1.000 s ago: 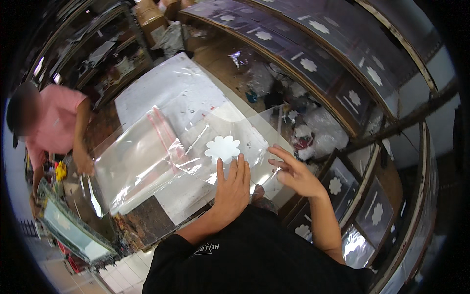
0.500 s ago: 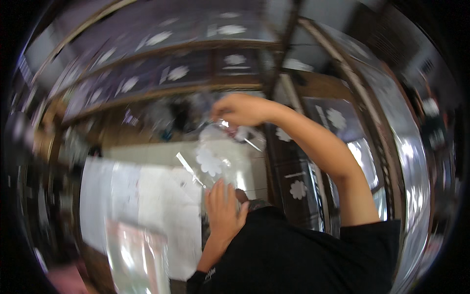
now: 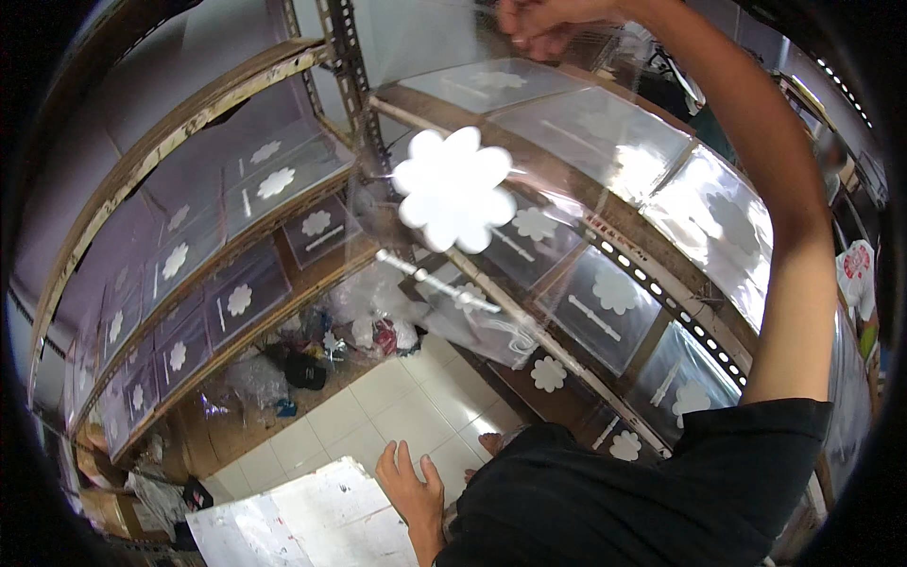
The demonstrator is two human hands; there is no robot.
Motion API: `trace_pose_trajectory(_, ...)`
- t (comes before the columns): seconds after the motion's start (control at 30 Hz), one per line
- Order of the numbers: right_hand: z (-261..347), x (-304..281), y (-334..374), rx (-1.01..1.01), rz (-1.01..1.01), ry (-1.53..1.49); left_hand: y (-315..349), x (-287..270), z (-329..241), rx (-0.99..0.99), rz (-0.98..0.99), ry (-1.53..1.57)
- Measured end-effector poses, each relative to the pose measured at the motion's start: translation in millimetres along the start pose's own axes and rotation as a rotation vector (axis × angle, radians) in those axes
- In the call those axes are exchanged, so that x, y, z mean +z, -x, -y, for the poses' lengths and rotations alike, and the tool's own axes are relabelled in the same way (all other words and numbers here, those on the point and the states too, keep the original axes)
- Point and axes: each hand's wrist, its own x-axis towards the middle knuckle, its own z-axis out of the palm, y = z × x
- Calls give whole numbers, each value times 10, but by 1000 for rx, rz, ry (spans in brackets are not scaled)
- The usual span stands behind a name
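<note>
Sheet of thin, glossy clear plastic [image 3: 444,262], rippled and see-through, suspended below and to the left of the right hand [image 3: 548,26]; right fingers curled and grasping its upper margin, the exact pinch blurred.

Motif on same: white scalloped flower [image 3: 454,189], flat, matte, round-petalled, below and left of the right fingers. Beneath it, slanting, one slim white strip [image 3: 436,281] with small knobbed swellings along its length.

Left hand [image 3: 411,484]: fingers released, loosely spread, well below the sheet, just beside the corner of a tabletop [image 3: 312,520]; contact cannot be told. Tabletop surface white, scuffed and flecked with dark and reddish marks, lying to the left of the left fingers.

Floor [image 3: 378,411]: pale, smooth square tiles, directly beyond the left fingers. Farther beyond them, a crumpled heap of clear film [image 3: 378,307], with a black soft item [image 3: 304,370] near it.

Left shelf rack [image 3: 274,76]: worn, chipped board edges, well to the left of the right fingers; flat flower-marked sheets on its tiers. Right shelf rack [image 3: 652,283]: slotted metal edging, below the right fingers; similar sheets, some silvery with glare.
</note>
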Motion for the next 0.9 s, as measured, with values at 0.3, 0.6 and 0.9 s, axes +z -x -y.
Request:
trace_pose_trajectory(0.3, -2111, -732, 628, 444, -174, 208, -91, 681, 167, -2, 223, 57)
trace_pose_trajectory(0.6, -3149, -623, 583, 527, -319, 314, 127, 1141, 257, -51, 372, 49)
trace_pose_trajectory(0.9, -3782, -860, 601, 514, -420, 474, 176, 1330, 275, -99, 399, 44)
